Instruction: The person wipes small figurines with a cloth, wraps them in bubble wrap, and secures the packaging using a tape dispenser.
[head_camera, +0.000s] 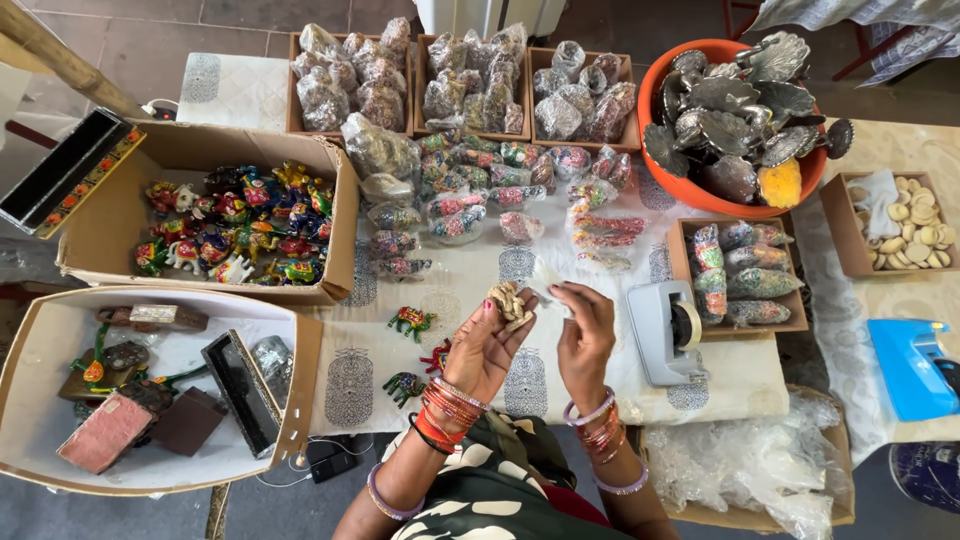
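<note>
My left hand (484, 345) holds a small beige carved figurine (507, 302) in its fingertips above the white printed cloth (470, 270). Beside it, my right hand (585, 335) pinches a piece of clear plastic wrap (545, 280) against the figurine. Both wrists wear stacks of bangles. Three small painted elephant figurines lie on the cloth near my left hand: a green one (412, 320), a red one (437, 357) partly hidden by the hand, and a dark one (403, 386).
A cardboard box of painted animal figurines (235, 225) stands left, an open box of small boxes (150, 385) below it. Wrapped figurines fill trays at the back (470, 80). An orange bowl of metal peacocks (740, 110), a tape dispenser (662, 330) and plastic sheeting (750, 465) lie right.
</note>
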